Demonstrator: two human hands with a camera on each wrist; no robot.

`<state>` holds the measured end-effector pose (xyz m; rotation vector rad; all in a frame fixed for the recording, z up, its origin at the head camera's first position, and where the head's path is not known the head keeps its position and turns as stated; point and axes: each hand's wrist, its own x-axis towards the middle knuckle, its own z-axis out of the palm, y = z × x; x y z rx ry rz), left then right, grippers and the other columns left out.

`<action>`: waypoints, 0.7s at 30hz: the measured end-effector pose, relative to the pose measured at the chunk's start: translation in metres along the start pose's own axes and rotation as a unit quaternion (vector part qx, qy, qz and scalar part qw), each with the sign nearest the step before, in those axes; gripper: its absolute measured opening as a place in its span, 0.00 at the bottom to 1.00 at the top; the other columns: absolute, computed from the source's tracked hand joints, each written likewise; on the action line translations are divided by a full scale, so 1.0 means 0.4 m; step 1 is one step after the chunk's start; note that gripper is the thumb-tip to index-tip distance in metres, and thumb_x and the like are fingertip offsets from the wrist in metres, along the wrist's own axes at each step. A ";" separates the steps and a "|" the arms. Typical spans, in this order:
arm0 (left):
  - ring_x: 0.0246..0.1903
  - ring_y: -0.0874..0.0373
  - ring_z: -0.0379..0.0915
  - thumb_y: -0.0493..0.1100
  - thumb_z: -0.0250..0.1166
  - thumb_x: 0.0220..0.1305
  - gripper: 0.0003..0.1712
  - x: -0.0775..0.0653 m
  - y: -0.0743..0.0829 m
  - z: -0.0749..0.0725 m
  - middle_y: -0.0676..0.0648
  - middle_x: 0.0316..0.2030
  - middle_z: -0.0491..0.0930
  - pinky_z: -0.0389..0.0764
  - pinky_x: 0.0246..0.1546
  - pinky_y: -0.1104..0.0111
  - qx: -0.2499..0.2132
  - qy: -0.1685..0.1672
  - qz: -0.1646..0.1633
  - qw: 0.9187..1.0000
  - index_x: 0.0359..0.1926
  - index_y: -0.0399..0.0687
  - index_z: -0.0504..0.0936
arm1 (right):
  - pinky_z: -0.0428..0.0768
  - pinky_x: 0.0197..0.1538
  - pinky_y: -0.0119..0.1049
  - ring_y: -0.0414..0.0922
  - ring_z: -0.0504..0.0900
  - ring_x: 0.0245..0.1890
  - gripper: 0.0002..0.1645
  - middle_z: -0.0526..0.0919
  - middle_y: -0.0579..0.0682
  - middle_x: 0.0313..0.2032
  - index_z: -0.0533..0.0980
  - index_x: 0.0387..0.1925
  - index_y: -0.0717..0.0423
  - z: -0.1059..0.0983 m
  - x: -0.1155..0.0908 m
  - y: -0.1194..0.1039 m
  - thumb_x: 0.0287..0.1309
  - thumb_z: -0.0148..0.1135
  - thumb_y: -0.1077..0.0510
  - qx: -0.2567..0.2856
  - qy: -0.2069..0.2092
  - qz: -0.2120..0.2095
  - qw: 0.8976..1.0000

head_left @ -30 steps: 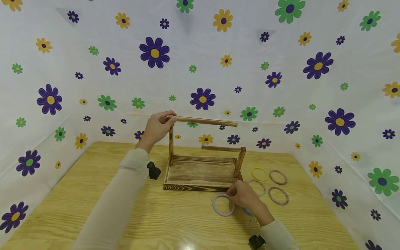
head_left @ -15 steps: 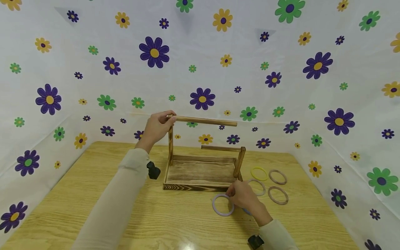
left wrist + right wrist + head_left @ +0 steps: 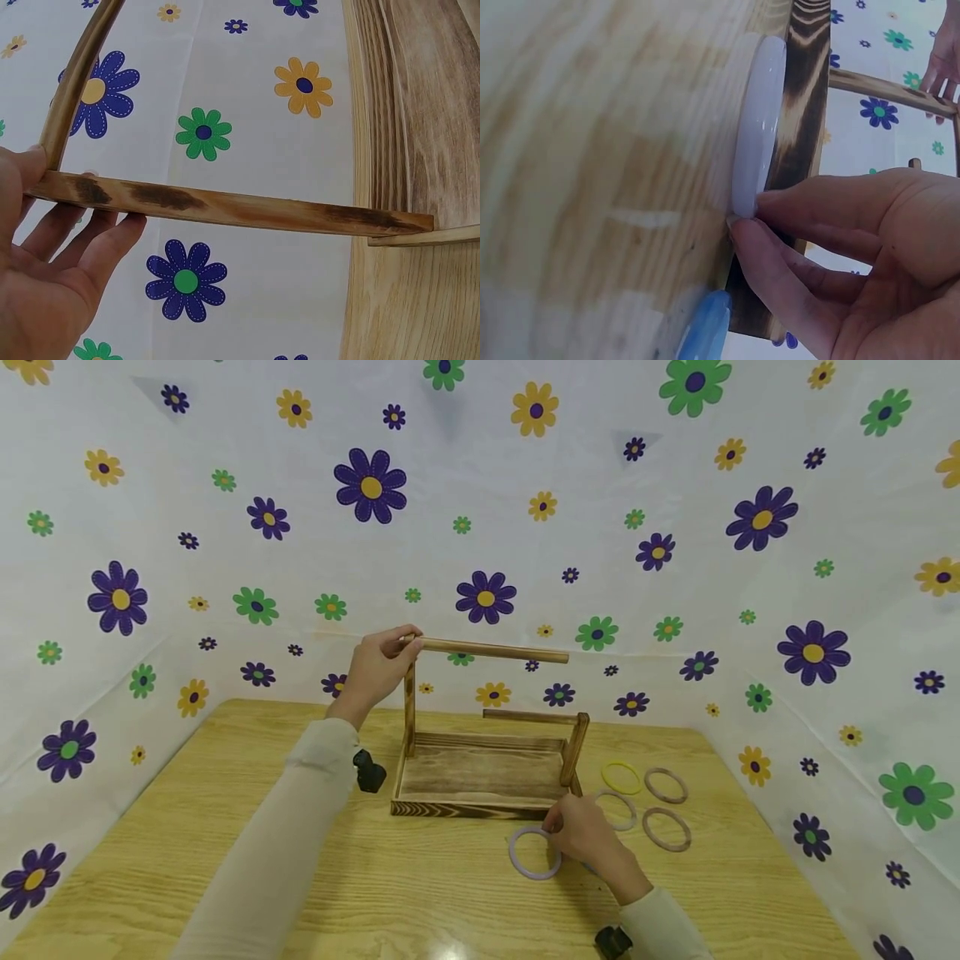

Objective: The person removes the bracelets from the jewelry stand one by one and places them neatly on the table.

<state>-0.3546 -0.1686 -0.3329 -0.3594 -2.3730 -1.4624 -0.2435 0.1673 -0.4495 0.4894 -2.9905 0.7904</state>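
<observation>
My left hand (image 3: 378, 668) grips the top of the tall left post (image 3: 410, 710) of a wooden stand (image 3: 480, 770), where the upper bar (image 3: 495, 651) joins it. The left wrist view shows the thumb above and the fingers (image 3: 112, 247) curled under the wood. At the stand's front right corner, my right hand (image 3: 588, 835) pinches a lilac bangle (image 3: 759, 127) between thumb and fingertips. The bangle is low over the tabletop; whether it touches the table is unclear. A blue bangle (image 3: 705, 330) lies close by, mostly hidden under the right hand in the head view.
Right of the stand lie a yellow bangle (image 3: 622, 777), a greyish bangle (image 3: 632, 815) and two brown bangles (image 3: 667, 784). A shorter right post (image 3: 575, 750) carries a lower bar (image 3: 528, 717). Flower-patterned cloth (image 3: 480, 543) surrounds the wooden table (image 3: 300, 860).
</observation>
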 end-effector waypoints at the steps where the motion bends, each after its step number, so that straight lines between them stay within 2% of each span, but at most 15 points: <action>1: 0.56 0.45 0.84 0.53 0.59 0.78 0.20 0.000 0.000 0.001 0.39 0.53 0.87 0.81 0.49 0.56 0.001 0.002 0.001 1.000 0.62 0.51 0.82 | 0.80 0.22 0.33 0.42 0.81 0.18 0.05 0.88 0.53 0.24 0.88 0.27 0.61 -0.002 0.001 0.002 0.49 0.74 0.72 -0.001 -0.001 -0.002 1.000; 6: 0.58 0.44 0.83 0.52 0.59 0.78 0.23 0.000 -0.004 0.006 0.39 0.58 0.85 0.82 0.56 0.50 0.010 0.006 0.001 1.000 0.68 0.53 0.79 | 0.85 0.36 0.41 0.46 0.86 0.31 0.02 0.89 0.52 0.34 0.88 0.34 0.58 -0.043 0.011 0.018 0.60 0.71 0.64 0.014 -0.019 0.028 0.999; 8: 0.59 0.44 0.82 0.51 0.60 0.78 0.25 -0.001 -0.007 0.006 0.39 0.60 0.84 0.82 0.58 0.49 0.009 0.003 -0.001 1.000 0.71 0.55 0.76 | 0.85 0.37 0.42 0.48 0.87 0.33 0.06 0.89 0.52 0.37 0.88 0.38 0.58 -0.077 0.016 0.027 0.64 0.69 0.61 0.033 -0.024 0.051 0.998; 10: 0.62 0.44 0.80 0.51 0.60 0.78 0.29 -0.003 -0.011 0.005 0.39 0.62 0.82 0.80 0.62 0.49 0.005 -0.004 -0.001 1.000 0.76 0.57 0.70 | 0.84 0.34 0.41 0.48 0.87 0.30 0.09 0.89 0.55 0.38 0.87 0.43 0.61 -0.117 0.020 0.039 0.67 0.66 0.61 0.048 -0.020 0.055 0.997; 12: 0.65 0.44 0.78 0.53 0.59 0.78 0.33 -0.006 -0.015 -0.002 0.39 0.65 0.79 0.76 0.66 0.49 0.002 -0.012 -0.005 1.000 0.79 0.59 0.63 | 0.84 0.31 0.38 0.49 0.87 0.28 0.11 0.89 0.59 0.40 0.86 0.45 0.64 -0.155 0.021 0.054 0.69 0.63 0.61 0.060 -0.004 0.046 0.997; 15: 0.69 0.42 0.73 0.56 0.54 0.80 0.36 -0.013 -0.024 -0.017 0.40 0.71 0.74 0.70 0.71 0.47 0.004 -0.023 -0.012 1.000 0.82 0.61 0.55 | 0.84 0.33 0.38 0.51 0.88 0.32 0.13 0.89 0.63 0.42 0.86 0.46 0.65 -0.206 0.022 0.082 0.70 0.61 0.61 0.048 0.035 0.023 0.998; 18: 0.73 0.40 0.67 0.59 0.48 0.82 0.35 -0.027 -0.038 -0.039 0.40 0.75 0.68 0.64 0.74 0.44 0.019 -0.027 -0.014 0.999 0.83 0.63 0.52 | 0.86 0.40 0.45 0.57 0.88 0.41 0.15 0.88 0.65 0.47 0.84 0.49 0.65 -0.244 0.023 0.114 0.72 0.59 0.58 0.025 0.066 0.018 0.997; 21: 0.77 0.37 0.59 0.59 0.43 0.83 0.34 -0.048 -0.059 -0.065 0.38 0.77 0.63 0.59 0.75 0.39 0.052 -0.039 -0.012 0.998 0.83 0.62 0.50 | 0.83 0.51 0.57 0.66 0.84 0.53 0.20 0.84 0.69 0.55 0.80 0.58 0.66 -0.270 0.026 0.149 0.76 0.56 0.56 -0.001 0.075 0.013 0.997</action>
